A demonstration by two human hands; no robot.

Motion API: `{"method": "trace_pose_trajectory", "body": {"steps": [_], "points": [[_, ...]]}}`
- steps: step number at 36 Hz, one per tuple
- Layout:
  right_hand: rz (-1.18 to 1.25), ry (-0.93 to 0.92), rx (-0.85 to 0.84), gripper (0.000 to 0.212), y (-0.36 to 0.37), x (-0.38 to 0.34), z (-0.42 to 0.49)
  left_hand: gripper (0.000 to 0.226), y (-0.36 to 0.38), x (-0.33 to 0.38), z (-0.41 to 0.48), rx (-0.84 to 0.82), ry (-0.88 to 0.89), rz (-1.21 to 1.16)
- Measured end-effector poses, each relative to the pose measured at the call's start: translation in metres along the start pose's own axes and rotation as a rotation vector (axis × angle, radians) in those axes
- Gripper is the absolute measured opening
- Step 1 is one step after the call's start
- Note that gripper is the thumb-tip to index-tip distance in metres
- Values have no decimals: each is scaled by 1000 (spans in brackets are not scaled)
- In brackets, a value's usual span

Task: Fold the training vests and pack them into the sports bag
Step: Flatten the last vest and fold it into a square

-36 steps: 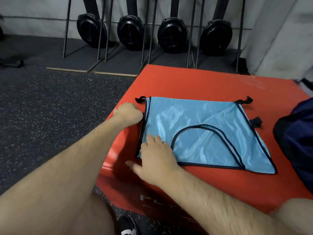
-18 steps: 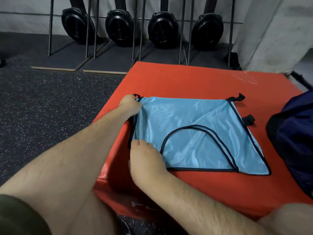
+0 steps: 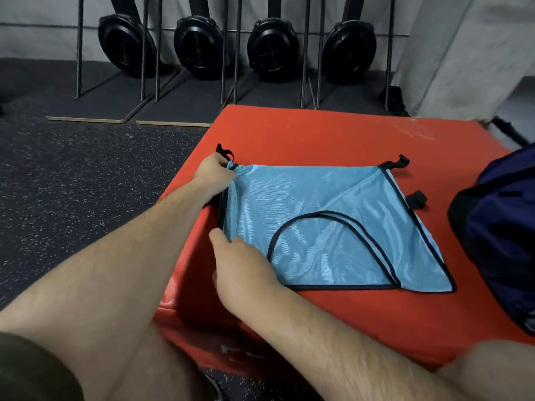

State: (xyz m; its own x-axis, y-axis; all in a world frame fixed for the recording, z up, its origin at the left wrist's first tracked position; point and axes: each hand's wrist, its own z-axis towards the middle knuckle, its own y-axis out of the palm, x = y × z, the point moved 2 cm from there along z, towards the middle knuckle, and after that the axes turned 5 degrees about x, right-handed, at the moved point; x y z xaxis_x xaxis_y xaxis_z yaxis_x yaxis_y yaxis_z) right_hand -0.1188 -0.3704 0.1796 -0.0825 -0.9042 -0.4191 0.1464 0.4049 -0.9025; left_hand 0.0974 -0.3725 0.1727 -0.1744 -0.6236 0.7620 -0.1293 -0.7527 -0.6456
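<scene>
Vest: shiny light-blue mesh vest [image 3: 318,215] with black trim, lying flat on the red padded box [image 3: 318,134]
Hands: left hand [image 3: 214,172] pinches its far left corner; right hand [image 3: 243,264] grips its near left edge
Bag: dark navy fabric sports bag [image 3: 500,233] on the box, near the vest's right side

Sports bag [image 3: 498,250] cut off by right edge. Right hand [image 3: 243,267] fingertips hidden behind its own back, grip on training vest [image 3: 318,221] unclear. White print on front of red mat [image 3: 318,134] blurred, unreadable. Rowing machines [image 3: 272,53] cropped at top.
</scene>
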Motion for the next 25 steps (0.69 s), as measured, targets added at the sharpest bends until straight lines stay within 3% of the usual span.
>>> {"method": "trace_pose_trajectory", "body": {"steps": [3,7,9,13,16,18,25], "points": [[67,-2,-49,47,1,3,1,19,-6,-3,1,1,20,29],[141,40,-110,19,0,3,3,38,-14,-9,-1,30,14,7],[183,67,-82,21,-1,1,4,41,-18,-10,-3,33,33,-8],[290,108,27,23,-2,-9,6,28,-28,-13,-2,79,76,8],[426,123,36,13,-2,-15,6,17,-40,-16,-1,85,103,26],[521,144,28,6,0,-19,6,18,-49,-19,0,86,117,46],[770,170,-22,15,-4,-45,10,16,-97,-21,-8,49,49,89]]}}
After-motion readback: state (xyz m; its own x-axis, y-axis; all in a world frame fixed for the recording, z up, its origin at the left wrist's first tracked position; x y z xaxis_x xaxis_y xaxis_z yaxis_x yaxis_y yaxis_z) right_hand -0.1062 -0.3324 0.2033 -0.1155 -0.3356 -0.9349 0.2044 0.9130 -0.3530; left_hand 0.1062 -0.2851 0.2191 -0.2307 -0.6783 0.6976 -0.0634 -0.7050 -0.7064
